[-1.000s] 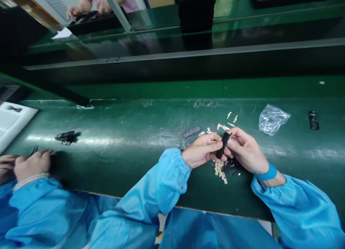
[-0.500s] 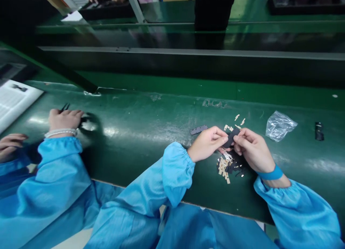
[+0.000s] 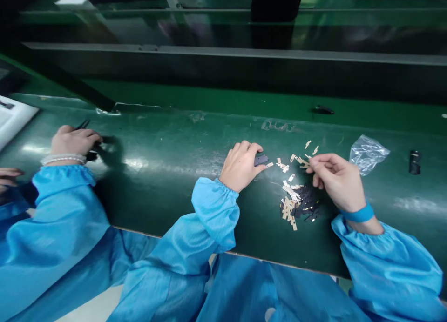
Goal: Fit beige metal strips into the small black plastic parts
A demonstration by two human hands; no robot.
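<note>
My left hand (image 3: 240, 166) rests on the green bench with its fingers curled and its thumb against a dark perforated metal strip (image 3: 261, 160). My right hand (image 3: 335, 180) hovers over scattered beige strips (image 3: 296, 160), its fingertips among them and its thumb apart from the fingers. Below it lies a pile of small beige and black pieces (image 3: 296, 203). The black piece that my hands held earlier does not show now. It may be hidden or in the pile, but I cannot tell.
A co-worker's hand (image 3: 75, 143) holds tweezers (image 3: 83, 124) to the left, beyond blue sleeves. A clear plastic bag (image 3: 368, 154) and a small black part (image 3: 414, 162) lie to the right. A white sheet (image 3: 14, 117) lies at the far left. A raised shelf runs behind the bench.
My hands have come apart and no longer hold the black piece between them. My left hand has moved onto the dark strip. The co-worker's hand has moved slightly.
</note>
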